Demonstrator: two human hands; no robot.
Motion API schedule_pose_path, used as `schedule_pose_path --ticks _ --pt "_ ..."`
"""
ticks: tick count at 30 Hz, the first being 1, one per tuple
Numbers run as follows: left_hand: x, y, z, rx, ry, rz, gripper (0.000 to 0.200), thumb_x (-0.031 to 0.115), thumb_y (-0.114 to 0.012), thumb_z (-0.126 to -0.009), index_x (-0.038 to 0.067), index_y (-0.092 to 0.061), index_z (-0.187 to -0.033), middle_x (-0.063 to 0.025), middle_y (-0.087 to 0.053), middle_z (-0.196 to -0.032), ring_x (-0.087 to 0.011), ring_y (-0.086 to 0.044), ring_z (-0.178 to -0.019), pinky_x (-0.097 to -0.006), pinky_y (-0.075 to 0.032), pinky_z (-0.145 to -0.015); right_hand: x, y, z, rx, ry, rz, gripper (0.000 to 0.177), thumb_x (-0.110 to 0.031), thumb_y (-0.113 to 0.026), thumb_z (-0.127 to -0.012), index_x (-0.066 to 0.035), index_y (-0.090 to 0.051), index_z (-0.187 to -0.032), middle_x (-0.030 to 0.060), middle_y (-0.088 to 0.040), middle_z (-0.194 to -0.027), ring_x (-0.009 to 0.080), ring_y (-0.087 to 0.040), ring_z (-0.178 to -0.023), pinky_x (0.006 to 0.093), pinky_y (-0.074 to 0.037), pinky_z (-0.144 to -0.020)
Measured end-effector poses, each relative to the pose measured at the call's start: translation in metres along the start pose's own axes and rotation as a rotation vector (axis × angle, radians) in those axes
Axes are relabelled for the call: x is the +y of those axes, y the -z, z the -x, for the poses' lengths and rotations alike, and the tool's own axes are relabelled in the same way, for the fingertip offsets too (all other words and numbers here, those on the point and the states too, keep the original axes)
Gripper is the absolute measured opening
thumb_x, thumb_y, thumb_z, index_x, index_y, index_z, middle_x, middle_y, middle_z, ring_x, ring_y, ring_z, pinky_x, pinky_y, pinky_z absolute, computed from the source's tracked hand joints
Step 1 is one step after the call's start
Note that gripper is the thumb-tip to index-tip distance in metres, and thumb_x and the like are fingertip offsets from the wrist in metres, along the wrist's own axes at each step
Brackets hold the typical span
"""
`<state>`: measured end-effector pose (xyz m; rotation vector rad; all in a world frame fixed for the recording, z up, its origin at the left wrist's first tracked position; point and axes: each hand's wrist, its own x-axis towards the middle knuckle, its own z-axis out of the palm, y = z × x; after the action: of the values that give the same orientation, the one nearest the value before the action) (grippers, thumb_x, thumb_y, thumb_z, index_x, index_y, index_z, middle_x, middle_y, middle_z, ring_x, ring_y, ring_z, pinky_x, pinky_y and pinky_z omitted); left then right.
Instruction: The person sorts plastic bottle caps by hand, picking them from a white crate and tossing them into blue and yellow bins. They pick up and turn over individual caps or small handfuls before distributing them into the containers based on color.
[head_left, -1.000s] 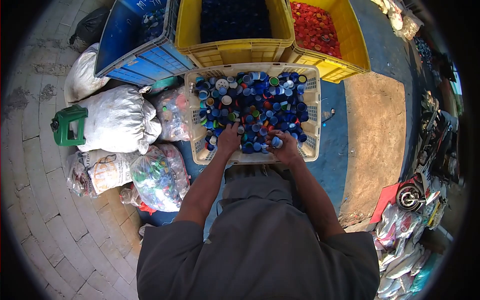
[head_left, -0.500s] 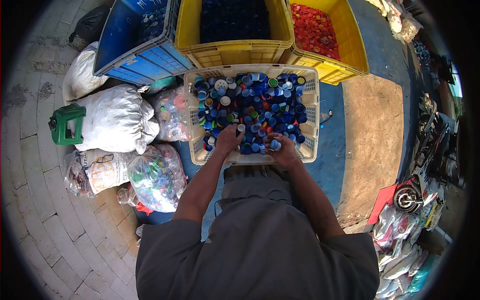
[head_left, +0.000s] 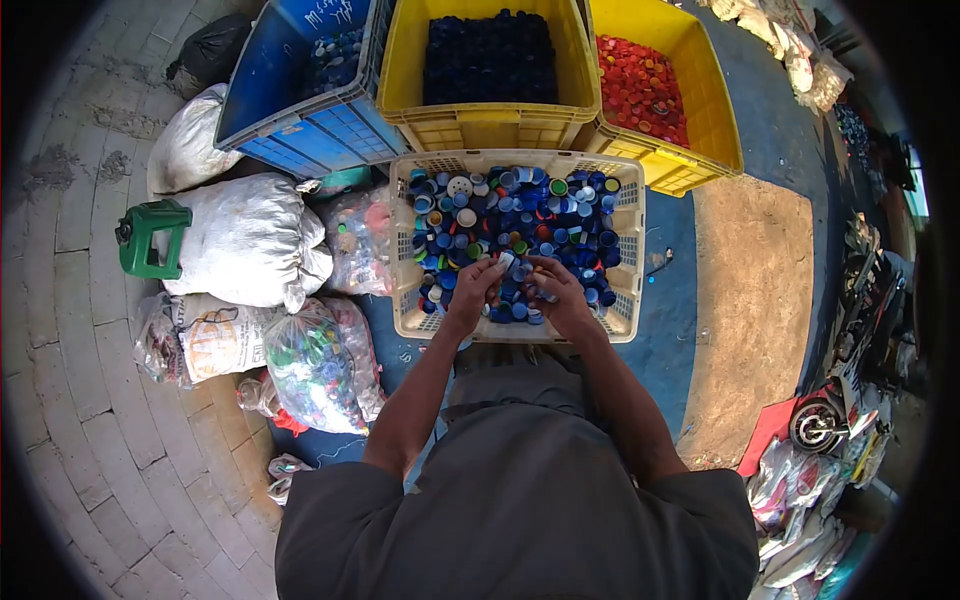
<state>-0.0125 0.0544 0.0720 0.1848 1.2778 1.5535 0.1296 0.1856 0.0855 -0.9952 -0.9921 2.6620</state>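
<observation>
A white plastic basket (head_left: 640, 250) stands before me, filled with mostly blue bottle caps (head_left: 470, 215), with some white, green and red ones among them. Over its near half, my left hand (head_left: 477, 290) is closed, pinching a white bottle cap (head_left: 506, 259) at the fingertips. Just right of it, my right hand (head_left: 562, 295) curls round pale bottle caps (head_left: 545, 294), partly hidden by the fingers. The fingertips of both hands are close together, above the loose caps.
Behind the basket stand a blue crate (head_left: 320, 135), a yellow crate of dark caps (head_left: 490, 115) and a yellow crate of red caps (head_left: 665, 165). Left are a white sack (head_left: 235, 240), a green jerrycan (head_left: 150, 262) and a clear bag of caps (head_left: 315, 365). A motorbike wheel (head_left: 817, 424) is right.
My left hand has moved right and slightly up with a white cap, close to my right hand. My right hand still holds pale caps. The whole view has shifted slightly.
</observation>
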Motion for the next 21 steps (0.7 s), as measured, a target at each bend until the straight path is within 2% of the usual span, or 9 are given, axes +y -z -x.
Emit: schedule_pose_path --ticks 3,6,7,12,15,16,18,21 --pt "0.010 -0.010 0.009 0.018 -0.041 -0.138 0.023 0.025 -0.056 -0.093 0.004 -0.063 -0.099 0.0059 -0.045 -0.061 -0.0025 -0.039 -0.052 -0.0199 -0.034 -0.048 -0.017 -0.028 0.006 -0.049 0.137 0.421 0.053 -0.015 -0.076 -0.078 -0.005 -0.054 -0.125 0.0014 -0.056 -0.089 0.0077 -0.052 -0.078 0.0253 -0.045 -0.069" --pt "0.017 -0.017 0.015 0.045 -0.070 -0.135 0.024 0.025 -0.058 -0.092 0.003 -0.064 -0.100 0.0053 -0.050 -0.064 -0.0017 -0.041 -0.052 -0.0194 -0.034 -0.047 -0.003 -0.029 -0.006 -0.031 0.405 0.679 0.045 -0.013 -0.075 -0.079 -0.004 -0.057 -0.119 -0.0015 -0.057 -0.084 0.0065 -0.049 -0.072 0.0245 -0.044 -0.066" --pt "0.018 -0.016 0.016 0.046 -0.072 -0.165 0.024 0.025 -0.058 -0.092 0.003 -0.064 -0.101 0.0052 -0.051 -0.065 -0.0015 -0.041 -0.052 -0.0192 -0.034 -0.047 0.000 -0.025 -0.010 0.001 0.332 0.761 0.048 -0.016 -0.077 -0.076 -0.004 -0.058 -0.118 0.0021 -0.060 -0.084 0.0096 -0.054 -0.079 0.0266 -0.045 -0.072" --pt "0.016 -0.016 0.016 0.078 -0.144 -0.261 0.029 0.029 -0.064 -0.089 0.003 -0.066 -0.100 0.0038 -0.057 -0.069 -0.0022 -0.042 -0.050 -0.0206 -0.032 -0.044 -0.001 -0.033 -0.005 0.055 0.415 0.857 0.045 -0.015 -0.076 -0.076 -0.002 -0.059 -0.116 0.0075 -0.065 -0.087 0.0118 -0.059 -0.080 0.0283 -0.047 -0.072" --pt "0.022 -0.018 0.019 0.027 -0.055 -0.238 0.029 0.032 -0.064 -0.089 0.004 -0.066 -0.096 0.0046 -0.054 -0.066 -0.0019 -0.041 -0.050 -0.0206 -0.029 -0.043 0.000 -0.033 -0.005 0.076 0.550 0.910 0.042 -0.014 -0.075 -0.077 -0.001 -0.060 -0.114 0.0117 -0.067 -0.093 0.0166 -0.063 -0.082 0.0303 -0.049 -0.073" --pt "0.021 -0.019 0.019 0.025 -0.029 -0.212 0.028 0.033 -0.063 -0.091 0.006 -0.065 -0.095 0.0056 -0.051 -0.065 -0.0017 -0.039 -0.050 -0.0202 -0.029 -0.044 0.001 -0.032 -0.005 0.083 0.616 0.941 0.041 -0.014 -0.074 -0.077 -0.001 -0.060 -0.114 0.0130 -0.068 -0.095 0.0183 -0.065 -0.083 0.0310 -0.049 -0.074" --pt "0.020 -0.021 0.018 0.023 0.021 -0.162 0.027 0.035 -0.060 -0.093 0.008 -0.063 -0.094 0.0077 -0.047 -0.063 -0.0013 -0.035 -0.049 -0.0195 -0.028 -0.045 -0.001 -0.033 -0.003 0.081 0.567 0.921 0.040 -0.013 -0.073 -0.077 -0.002 -0.061 -0.114 0.0152 -0.068 -0.097 0.0219 -0.066 -0.088 0.0317 -0.050 -0.076" --pt "0.023 -0.030 0.019 0.064 0.060 0.045 0.029 0.038 -0.058 -0.093 0.010 -0.062 -0.092 0.0070 -0.049 -0.065 -0.0018 -0.039 -0.049 -0.0201 -0.029 -0.044 -0.007 -0.034 0.001 0.063 0.601 0.943 0.040 -0.010 -0.072 -0.076 -0.003 -0.061 -0.114 0.0166 -0.067 -0.096 0.0265 -0.066 -0.088 0.0333 -0.050 -0.077"
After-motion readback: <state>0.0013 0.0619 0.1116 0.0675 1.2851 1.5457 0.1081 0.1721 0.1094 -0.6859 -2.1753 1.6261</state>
